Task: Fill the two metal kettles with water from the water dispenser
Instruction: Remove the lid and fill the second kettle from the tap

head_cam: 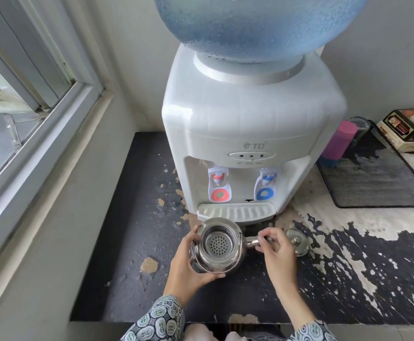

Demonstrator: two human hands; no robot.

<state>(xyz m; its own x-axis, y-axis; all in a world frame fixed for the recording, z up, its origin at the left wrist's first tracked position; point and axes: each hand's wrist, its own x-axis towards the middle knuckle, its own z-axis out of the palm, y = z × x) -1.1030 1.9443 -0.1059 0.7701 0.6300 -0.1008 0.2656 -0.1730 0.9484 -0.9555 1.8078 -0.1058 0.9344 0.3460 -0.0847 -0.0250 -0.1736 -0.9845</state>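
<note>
- We see patterned sleeves (160, 321) at the bottom edge, both arms reaching forward over the bench (127, 279).
- Left hand (188, 262) cups the metal kettle (217, 244) from its left side and underneath, grip closed around the body.
- Right hand (274, 249) pinches the kettle's spout (252, 241), which points right; grip closed on it.
- Kettle is lidless and held just in front of the dispenser's drip tray (235, 211); a perforated strainer basket (218, 243) sits in its mouth.
- Kettle lid (297, 241) lies on the bench just right of the right hand, knob up.
- Bench top is black with paint peeling off in pale patches.
- White water dispenser (247, 124) stands behind, red tap (219, 185) on the left, blue tap (266, 184) on the right, blue bottle (257, 25) on top.
- Right of it: black mesh tray (373, 180), pink cup (338, 140), a printed box (410, 130).
- Window frame (41, 114) on the left.
- We see only one kettle.
</note>
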